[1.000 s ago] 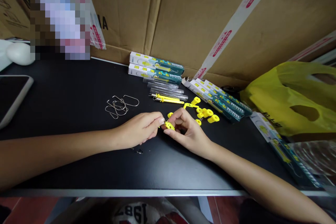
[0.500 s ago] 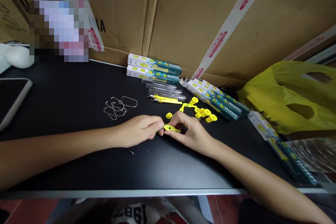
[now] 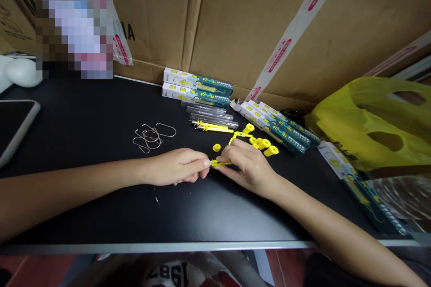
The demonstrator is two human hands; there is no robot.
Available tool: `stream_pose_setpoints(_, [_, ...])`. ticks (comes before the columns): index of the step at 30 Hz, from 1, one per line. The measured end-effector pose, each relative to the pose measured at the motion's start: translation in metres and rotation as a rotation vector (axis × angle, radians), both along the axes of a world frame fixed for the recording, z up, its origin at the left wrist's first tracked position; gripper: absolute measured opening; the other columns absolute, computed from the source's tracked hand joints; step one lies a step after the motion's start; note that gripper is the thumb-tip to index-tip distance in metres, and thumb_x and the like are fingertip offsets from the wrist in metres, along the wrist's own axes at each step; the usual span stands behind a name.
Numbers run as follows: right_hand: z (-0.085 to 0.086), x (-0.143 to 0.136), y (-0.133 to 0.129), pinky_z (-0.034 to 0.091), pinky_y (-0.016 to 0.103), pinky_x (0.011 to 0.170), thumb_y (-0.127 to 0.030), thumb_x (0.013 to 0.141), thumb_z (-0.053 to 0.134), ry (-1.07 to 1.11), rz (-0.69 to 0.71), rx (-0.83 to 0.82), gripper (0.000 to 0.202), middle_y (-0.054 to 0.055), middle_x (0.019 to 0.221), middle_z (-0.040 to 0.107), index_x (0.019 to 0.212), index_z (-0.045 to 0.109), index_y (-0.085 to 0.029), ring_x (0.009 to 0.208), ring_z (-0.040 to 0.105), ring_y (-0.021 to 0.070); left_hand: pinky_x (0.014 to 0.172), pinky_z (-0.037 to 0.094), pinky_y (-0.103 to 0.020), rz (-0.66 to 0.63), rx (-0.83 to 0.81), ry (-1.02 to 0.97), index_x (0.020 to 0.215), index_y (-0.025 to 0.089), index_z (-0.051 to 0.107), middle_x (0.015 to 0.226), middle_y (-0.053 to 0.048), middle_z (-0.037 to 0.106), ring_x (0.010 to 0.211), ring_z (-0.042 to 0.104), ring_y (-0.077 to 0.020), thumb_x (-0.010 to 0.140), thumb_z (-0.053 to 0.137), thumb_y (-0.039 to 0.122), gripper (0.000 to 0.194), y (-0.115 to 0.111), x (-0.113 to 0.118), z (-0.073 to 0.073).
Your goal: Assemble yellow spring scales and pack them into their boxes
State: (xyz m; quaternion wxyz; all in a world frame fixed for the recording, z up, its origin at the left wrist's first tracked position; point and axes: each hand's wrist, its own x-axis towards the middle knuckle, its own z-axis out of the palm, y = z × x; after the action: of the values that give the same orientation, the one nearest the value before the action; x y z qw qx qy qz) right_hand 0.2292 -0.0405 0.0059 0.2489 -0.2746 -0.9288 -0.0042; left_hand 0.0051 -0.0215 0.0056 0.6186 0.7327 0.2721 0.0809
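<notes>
My right hand pinches a thin yellow plastic strip with a slotted end. My left hand is closed at that strip's tip, thumb against the forefinger; what lies between its fingers is mostly hidden. A small yellow plug sits just beyond the fingertips. Past my right hand are several yellow plugs and another yellow strip. Two yellow strips with springs lie behind, beside clear plastic tubes. Bent wire hooks form a pile beyond my left forearm.
Printed narrow boxes lie at the back, with more boxes to their right. A yellow plastic bag and another box stand at right. A phone-like device lies at left. Cardboard walls the back.
My right hand's fingers have shifted over the yellow strip, covering more of it. My left hand has tilted slightly. A small dark piece near the left wrist has moved left.
</notes>
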Motion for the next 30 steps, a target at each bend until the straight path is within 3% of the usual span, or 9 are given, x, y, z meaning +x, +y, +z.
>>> stream_pose_setpoints(4, [0.004,0.002,0.003,0.039,0.031,0.058,-0.017,0.089,0.057,-0.062,0.011,0.203,0.011,0.005,0.07,0.065,0.079,0.055,-0.019,0.065,0.052,0.0178,0.043,0.036,-0.017,-0.023,-0.046,0.028,0.077,0.017,0.048,0.053,0.007,0.034,0.048,0.032,-0.0077,0.096,0.029,0.048,0.041,-0.001,0.0,0.003])
stream_pose_setpoints(7, [0.005,0.005,0.005,0.041,0.031,0.059,-0.016,0.087,0.059,-0.052,0.022,0.215,0.009,0.005,0.07,0.066,0.079,0.056,-0.018,0.066,0.053,0.0179,0.043,0.036,-0.017,-0.015,-0.058,0.036,0.077,0.017,0.049,0.053,0.007,0.035,0.047,0.033,-0.0074,0.095,0.03,0.047,0.04,-0.002,0.001,0.005])
stream_pose_setpoints(11, [0.005,0.007,0.009,0.045,0.032,0.064,-0.011,0.086,0.058,0.044,0.016,0.109,0.007,0.006,0.079,0.067,0.087,0.058,-0.018,0.072,0.058,0.018,0.042,0.036,-0.016,0.005,-0.063,0.009,0.081,0.016,0.053,0.053,0.006,0.041,0.044,0.036,-0.0066,0.095,0.032,0.046,0.039,-0.002,0.001,0.002])
stream_pose_setpoints(16, [0.004,0.007,0.012,0.049,0.033,0.073,-0.013,0.086,0.059,0.256,-0.03,-0.113,0.011,0.006,0.086,0.067,0.094,0.061,-0.02,0.082,0.062,0.0177,0.039,0.033,-0.015,0.042,-0.13,-0.052,0.108,0.016,0.055,0.052,0.006,0.05,0.036,0.038,-0.0054,0.095,0.036,0.042,0.034,0.0,0.003,-0.002])
stream_pose_setpoints(18, [0.003,0.007,0.013,0.049,0.032,0.073,-0.014,0.086,0.059,0.266,-0.068,-0.194,0.014,0.005,0.091,0.068,0.098,0.061,-0.021,0.084,0.062,0.0179,0.038,0.034,-0.015,0.06,-0.179,-0.077,0.109,0.016,0.054,0.053,0.005,0.053,0.035,0.04,-0.0053,0.095,0.036,0.038,0.032,0.001,0.004,-0.003])
stream_pose_setpoints(21, [0.002,0.011,0.019,0.049,0.032,0.071,-0.016,0.086,0.058,0.237,-0.18,-0.211,0.018,0.005,0.092,0.067,0.102,0.061,-0.021,0.083,0.062,0.0185,0.037,0.035,-0.015,0.106,-0.215,-0.103,0.106,0.015,0.054,0.056,0.004,0.057,0.034,0.042,-0.005,0.096,0.036,0.033,0.028,0.003,0.006,-0.003])
stream_pose_setpoints(25, [0.01,0.027,0.038,0.047,0.034,0.073,-0.018,0.087,0.055,0.159,-0.376,-0.037,0.012,0.006,0.088,0.064,0.097,0.061,-0.019,0.081,0.059,0.0203,0.035,0.035,-0.014,0.146,-0.223,-0.129,0.103,0.015,0.055,0.055,0.004,0.057,0.033,0.044,-0.0047,0.097,0.035,0.033,0.027,0.004,0.006,-0.004])
stream_pose_setpoints(30, [0.018,0.042,0.067,0.044,0.04,0.082,-0.024,0.084,0.059,-0.228,-0.519,0.059,0.012,0.011,0.094,0.063,0.091,0.064,-0.016,0.091,0.056,0.0272,0.035,0.035,-0.014,0.171,-0.222,-0.152,0.105,0.016,0.055,0.056,0.004,0.058,0.033,0.046,-0.0046,0.097,0.035,0.033,0.027,0.004,0.005,-0.008])
